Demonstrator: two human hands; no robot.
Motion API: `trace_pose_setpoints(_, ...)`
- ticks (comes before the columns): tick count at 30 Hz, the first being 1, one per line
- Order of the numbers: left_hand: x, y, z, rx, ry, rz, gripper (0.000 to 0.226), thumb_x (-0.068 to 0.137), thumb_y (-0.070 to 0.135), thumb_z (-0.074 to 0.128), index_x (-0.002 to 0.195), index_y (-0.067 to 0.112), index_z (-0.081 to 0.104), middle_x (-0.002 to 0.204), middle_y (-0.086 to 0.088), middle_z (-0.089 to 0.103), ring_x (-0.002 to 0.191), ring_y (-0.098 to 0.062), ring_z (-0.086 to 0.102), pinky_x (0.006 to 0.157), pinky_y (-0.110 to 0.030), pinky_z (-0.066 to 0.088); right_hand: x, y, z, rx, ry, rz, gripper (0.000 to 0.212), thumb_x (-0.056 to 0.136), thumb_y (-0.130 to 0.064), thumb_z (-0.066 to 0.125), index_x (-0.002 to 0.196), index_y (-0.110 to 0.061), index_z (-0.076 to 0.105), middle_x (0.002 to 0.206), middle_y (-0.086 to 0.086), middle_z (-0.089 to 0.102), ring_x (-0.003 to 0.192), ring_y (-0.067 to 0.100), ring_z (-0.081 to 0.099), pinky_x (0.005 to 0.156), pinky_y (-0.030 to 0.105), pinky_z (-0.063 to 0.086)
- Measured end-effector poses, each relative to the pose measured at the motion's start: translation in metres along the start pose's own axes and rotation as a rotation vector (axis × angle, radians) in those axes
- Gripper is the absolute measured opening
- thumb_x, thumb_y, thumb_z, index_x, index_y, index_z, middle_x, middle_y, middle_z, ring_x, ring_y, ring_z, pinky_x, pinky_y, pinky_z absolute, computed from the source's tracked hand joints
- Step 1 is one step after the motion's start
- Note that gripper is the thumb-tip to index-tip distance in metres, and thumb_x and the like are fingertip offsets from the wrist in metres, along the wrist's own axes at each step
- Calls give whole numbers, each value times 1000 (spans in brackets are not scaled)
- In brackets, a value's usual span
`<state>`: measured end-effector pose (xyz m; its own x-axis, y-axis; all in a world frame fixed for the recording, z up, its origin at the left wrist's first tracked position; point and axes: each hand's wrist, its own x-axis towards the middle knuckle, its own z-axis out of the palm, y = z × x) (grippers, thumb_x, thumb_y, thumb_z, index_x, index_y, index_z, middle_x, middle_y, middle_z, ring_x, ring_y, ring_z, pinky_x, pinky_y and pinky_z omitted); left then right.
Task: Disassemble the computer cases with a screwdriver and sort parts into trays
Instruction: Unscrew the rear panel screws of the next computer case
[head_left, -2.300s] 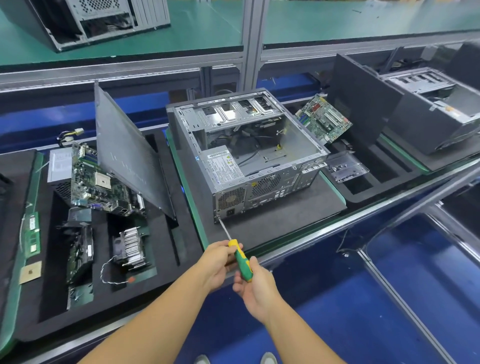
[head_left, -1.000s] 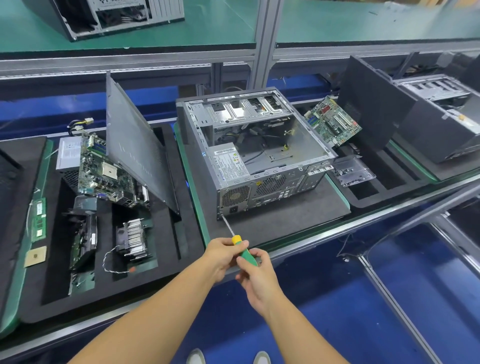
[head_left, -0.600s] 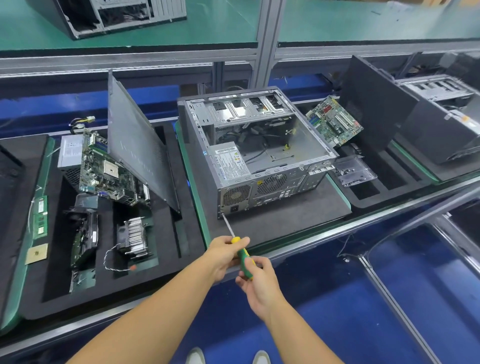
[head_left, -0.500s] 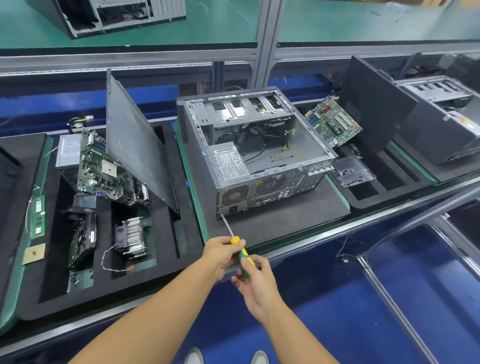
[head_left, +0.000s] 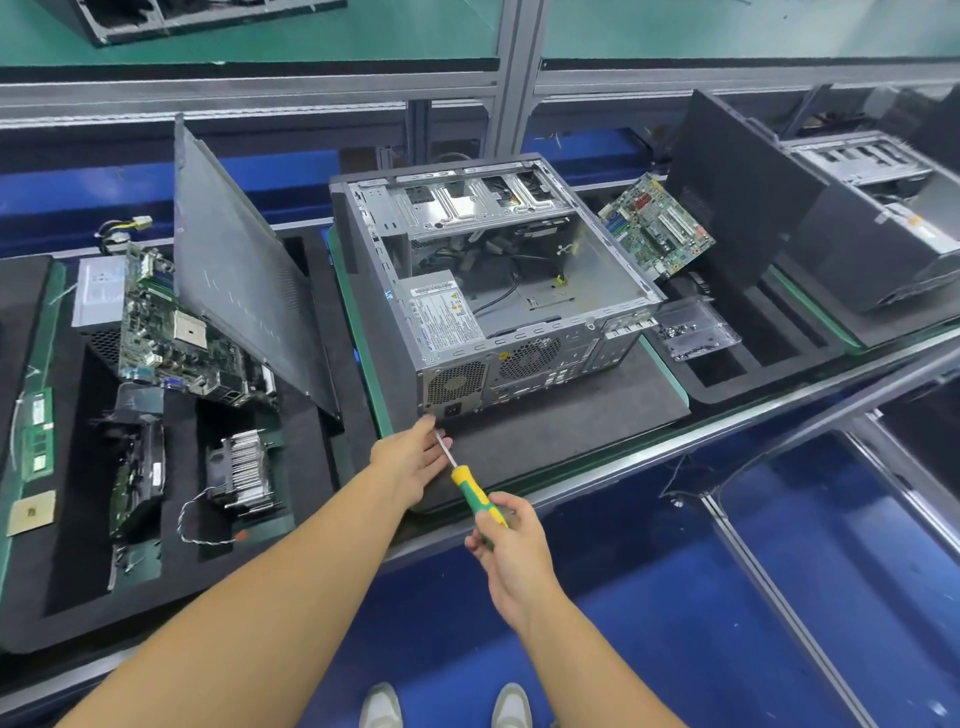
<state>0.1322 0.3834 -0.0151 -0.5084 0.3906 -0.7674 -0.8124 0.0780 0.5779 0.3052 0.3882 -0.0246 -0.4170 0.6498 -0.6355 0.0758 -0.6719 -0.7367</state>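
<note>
Head: right hand (head_left: 511, 551) grips screwdriver (head_left: 470, 488) (tilted).

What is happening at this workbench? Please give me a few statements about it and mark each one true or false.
1. The right hand holds the screwdriver by its handle. True.
2. The computer case has its side cover on. False: the side is open and the inside shows.
3. A circuit board stands tilted to the right of the case. True.
4. The left hand grips the screwdriver's handle. False: its fingers reach towards the case's lower corner, beside the metal shaft.
5. The finned metal cooler lies inside the case. False: it lies in the black tray to the left.
</note>
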Motion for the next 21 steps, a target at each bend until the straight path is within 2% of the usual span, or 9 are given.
trace_pose_setpoints(5, 9, -6, 5, -56, 38, 0, 19, 95, 15, 67, 107, 3, 61, 98, -13, 72, 83, -22, 72, 68, -34, 58, 0, 1, -1, -5, 17, -5, 27, 94, 0, 63, 114, -17, 61, 117, 16, 61, 63, 11, 62, 74, 29, 58)
trace_pose_setpoints(9, 9, -8, 4, -74, -11, 16, 5, 99, 10, 58, 99, 5, 57, 95, -12, 68, 88, -24, 70, 71, -34, 56, 0, -1, -5, -24, 19, -14, 26, 93, 0, 63, 114, -17, 62, 113, 15, 62, 65, 12, 62, 73, 29, 58)
trace_pose_setpoints(13, 6, -7, 6, -41, -35, 10, 10, 104, 8, 44, 99, 6, 52, 88, -12, 62, 81, -24, 66, 72, -34, 55, 0, -2, -12, -29, 35, -54, 16, 95, -3, 60, 107, -13, 64, 103, 13, 62, 66, 16, 56, 64, 30, 54)
trace_pose_setpoints(17, 2, -10, 5, 142, 22, 73, 19, 99, 8, 35, 86, 11, 48, 75, -9, 56, 65, -22, 59, 60, -33, 52, 1, -17, -30, 18, 74, -125, 12, 87, -12, 59, 78, -18, 64, 73, 9, 56, 54, 16, 47, 47, 31, 40)
trace_pose_setpoints(19, -1, -14, 5, 297, 35, 110, 23, 97, 12, 35, 80, 11, 51, 66, -7, 54, 56, -21, 53, 51, -31, 50, 3, -31, -42, 116, 98, -161, 8, 85, -13, 58, 78, -16, 61, 69, 11, 51, 53, 18, 44, 43, 30, 36)
trace_pose_setpoints(21, -5, -19, 10, 446, -24, 147, 27, 95, 14, 38, 75, 10, 56, 56, -4, 54, 48, -20, 50, 46, -28, 46, 10, -49, -53, 217, 147, -199, 9, 89, -9, 55, 80, -12, 56, 67, 12, 48, 51, 18, 44, 43, 30, 34)
